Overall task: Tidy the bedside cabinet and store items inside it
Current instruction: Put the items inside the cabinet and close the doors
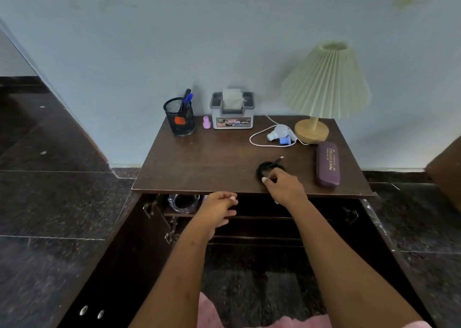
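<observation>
Head view: right hand (282,185) curls onto the coiled black cable (268,167) at four o'clock on the cabinet top (212,158), apparently pinching it through blur. Left hand (219,209) hangs loosely curled, empty, at six o'clock. Step: pick-up. Next: lift, lower onto inner shelf (262,216).

Both my bare forearms reach forward, the right one farther. My left hand (219,210) hangs lower, palm turned inward, fingers loosely curled and holding nothing. My right hand (283,186) sits higher, knuckles up, thumb and fingers bent together, pinching the near edge of a black coiled cable (268,166).
</observation>
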`<state>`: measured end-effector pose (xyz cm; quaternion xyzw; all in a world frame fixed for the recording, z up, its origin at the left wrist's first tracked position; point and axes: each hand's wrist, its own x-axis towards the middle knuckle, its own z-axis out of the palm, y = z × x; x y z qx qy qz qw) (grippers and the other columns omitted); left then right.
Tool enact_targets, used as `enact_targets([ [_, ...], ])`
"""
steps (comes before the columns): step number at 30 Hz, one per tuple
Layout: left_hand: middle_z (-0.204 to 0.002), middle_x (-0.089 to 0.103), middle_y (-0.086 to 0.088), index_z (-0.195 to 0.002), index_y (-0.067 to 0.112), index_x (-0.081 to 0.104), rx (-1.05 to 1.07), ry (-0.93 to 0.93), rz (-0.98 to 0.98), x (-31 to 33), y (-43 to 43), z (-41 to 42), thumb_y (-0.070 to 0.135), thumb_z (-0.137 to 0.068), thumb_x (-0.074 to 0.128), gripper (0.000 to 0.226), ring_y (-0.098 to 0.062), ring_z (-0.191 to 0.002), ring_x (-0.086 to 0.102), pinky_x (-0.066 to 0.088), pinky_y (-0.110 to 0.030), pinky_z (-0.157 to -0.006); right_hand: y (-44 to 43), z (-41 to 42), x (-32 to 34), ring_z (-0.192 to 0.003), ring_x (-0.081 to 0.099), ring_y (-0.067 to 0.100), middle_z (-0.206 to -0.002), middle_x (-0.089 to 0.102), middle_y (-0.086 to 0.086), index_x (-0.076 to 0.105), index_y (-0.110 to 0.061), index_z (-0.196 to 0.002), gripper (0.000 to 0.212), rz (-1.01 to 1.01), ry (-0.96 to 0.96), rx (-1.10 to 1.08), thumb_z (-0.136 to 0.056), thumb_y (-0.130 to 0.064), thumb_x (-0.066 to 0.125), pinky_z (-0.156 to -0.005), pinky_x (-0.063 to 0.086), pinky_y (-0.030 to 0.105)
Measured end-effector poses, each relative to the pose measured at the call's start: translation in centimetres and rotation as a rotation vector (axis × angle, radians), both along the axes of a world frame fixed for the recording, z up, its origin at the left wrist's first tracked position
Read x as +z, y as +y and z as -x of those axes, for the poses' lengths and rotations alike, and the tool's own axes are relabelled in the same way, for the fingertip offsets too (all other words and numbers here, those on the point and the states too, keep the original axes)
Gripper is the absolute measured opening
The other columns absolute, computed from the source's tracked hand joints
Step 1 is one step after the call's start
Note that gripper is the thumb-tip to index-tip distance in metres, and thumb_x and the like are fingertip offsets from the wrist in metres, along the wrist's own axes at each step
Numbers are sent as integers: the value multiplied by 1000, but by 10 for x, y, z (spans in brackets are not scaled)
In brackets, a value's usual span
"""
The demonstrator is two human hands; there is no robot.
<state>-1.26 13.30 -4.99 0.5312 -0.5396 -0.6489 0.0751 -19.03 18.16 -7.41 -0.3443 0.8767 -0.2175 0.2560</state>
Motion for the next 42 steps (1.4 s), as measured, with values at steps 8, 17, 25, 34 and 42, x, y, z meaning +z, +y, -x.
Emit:
enact_targets([
  [8, -130, 56, -5, -129, 15, 50, 156, 93, -162, -10, 6, -9, 25, -98, 47, 32, -25, -118, 55, 42, -38, -99, 15, -27, 3, -83, 63, 22, -84, 61, 2, 58, -23, -83, 9, 78, -36, 220, -91, -27, 58, -80, 54, 37],
  [17, -126, 54, -20, -121, 6, 50, 173, -55, -140, -43, 5, -24, -7, -92, 49, 32, -21, -72, 62, 52, -25, -53, 29, -62, -5, -72, 60, 14, -72, 57, 1, 62, -12, -88, 3, -28, -319, 381, -91, -12, 59, -65, 54, 22],
  [25, -119, 59, -20, -121, 0, 55, 141, -227, -117, -78, -14, -10, -6, -91, 51, 31, -19, -64, 61, 53, -21, -41, 21, -61, -44, -68, 56, 11, -74, 55, 1, 66, -6, -109, 22, -108, -496, 266, -90, 0, 57, -71, 53, 25],
  [34, -131, 48, -21, -132, 4, 45, 86, -99, -133, -126, -39, 27, -14, -91, 38, 46, -30, -92, 61, 52, -33, -86, -2, -32, -104, -110, 56, 21, -125, 58, 12, 57, -10, -129, 44, -78, -410, 161, -86, -1, 60, -86, 45, 26],
  [42, -121, 59, -13, -128, 3, 52, -54, -218, 73, -155, -51, 49, 2, -89, 54, 38, -24, -101, 56, 46, -29, -83, -29, -21, -138, -120, 52, 23, -140, 48, 7, 44, -15, -140, 57, -49, -445, 18, -87, -5, 61, -101, 46, 33],
])
